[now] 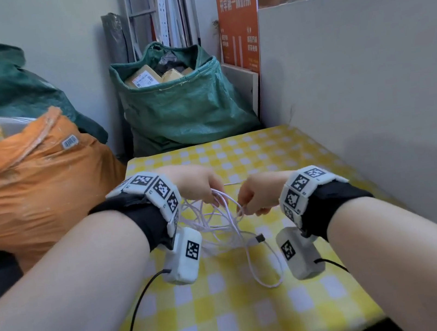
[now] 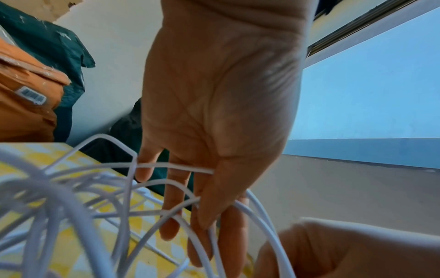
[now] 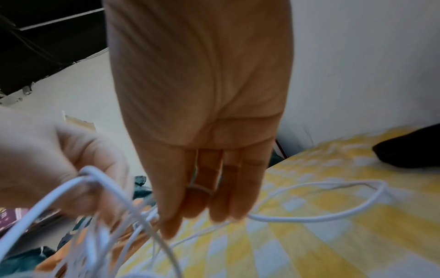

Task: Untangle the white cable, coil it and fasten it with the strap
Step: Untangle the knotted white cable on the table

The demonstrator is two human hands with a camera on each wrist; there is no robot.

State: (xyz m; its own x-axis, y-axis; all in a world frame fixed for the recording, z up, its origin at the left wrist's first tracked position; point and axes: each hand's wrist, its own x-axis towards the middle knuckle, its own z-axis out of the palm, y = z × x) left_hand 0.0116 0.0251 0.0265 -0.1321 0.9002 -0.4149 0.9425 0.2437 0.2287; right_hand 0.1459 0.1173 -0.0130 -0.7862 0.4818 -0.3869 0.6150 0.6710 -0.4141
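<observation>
A tangled white cable [image 1: 222,223] hangs between both hands above the yellow checked tablecloth [image 1: 266,152]. My left hand [image 1: 214,197] grips several strands, which run between its thumb and fingers [image 2: 202,222] in the left wrist view. My right hand [image 1: 246,206] pinches a strand close by, its fingers [image 3: 214,206] curled down over the cable [image 3: 309,219]. One long loop [image 1: 272,279] lies on the cloth towards me. A small dark piece [image 1: 259,238] sits on the cable below the hands. I cannot pick out a strap.
An orange bag [image 1: 29,189] bulges against the table's left edge. A green sack of parcels [image 1: 182,105] stands behind the table. A grey wall [image 1: 370,84] runs along the right side. Black leads [image 1: 136,307] trail from the wrist cameras.
</observation>
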